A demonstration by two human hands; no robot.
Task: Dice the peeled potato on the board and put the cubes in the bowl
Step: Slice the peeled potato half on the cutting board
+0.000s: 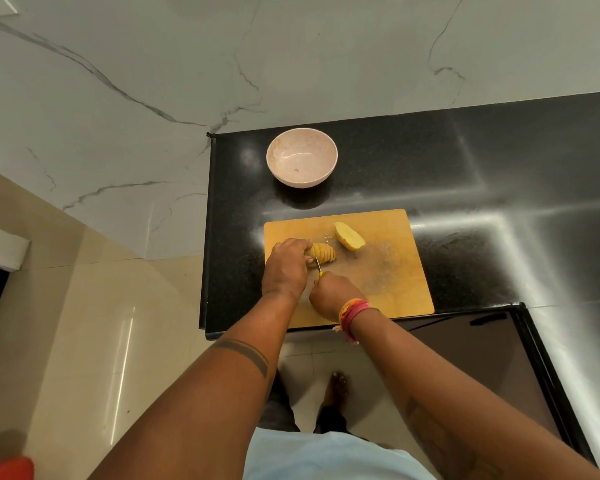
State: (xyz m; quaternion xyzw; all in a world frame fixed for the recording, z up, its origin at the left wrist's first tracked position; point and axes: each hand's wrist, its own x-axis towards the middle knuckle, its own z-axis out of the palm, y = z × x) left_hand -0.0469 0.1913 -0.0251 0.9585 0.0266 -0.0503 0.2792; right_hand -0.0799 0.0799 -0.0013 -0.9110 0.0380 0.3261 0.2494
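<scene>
Right now you're slicing: your left hand (289, 263) curls over the sliced half (322, 253) on the board (395, 271), your right hand (333, 295) grips the knife (318, 266). Next, cross-cut into cubes; the bowl (302, 156) sits empty, the other half (350, 236) uncut.

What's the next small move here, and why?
Probably one more slice through the end under the left hand. That hand holds the sliced potato half, already cut into slices on its right side; the right hand grips the knife with its blade beside the left fingers. The other half lies uncut on the cutting board, and the bowl holds no cubes.
</scene>
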